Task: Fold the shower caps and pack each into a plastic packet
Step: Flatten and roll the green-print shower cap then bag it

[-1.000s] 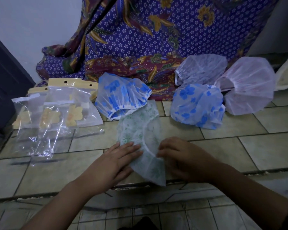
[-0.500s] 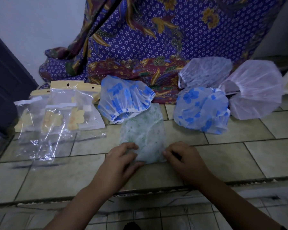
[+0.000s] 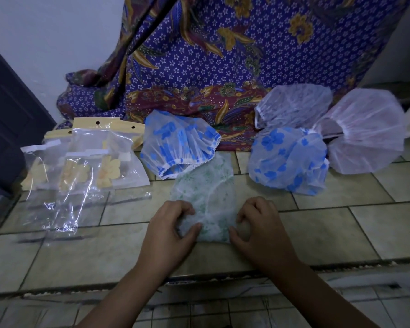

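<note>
Near the floor's front edge, left hand and right hand pinch near corners of the limp, slippery-looking green shower cap.

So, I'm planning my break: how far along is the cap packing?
Perhaps done: the clear plastic packets with yellow headers hold yellow-flowered contents. In hand: left hand and right hand pinch the green-patterned translucent shower cap, partly folded. To do: two blue-flowered plastic caps, a white dotted cap and a pink cap, unfolded.
</note>
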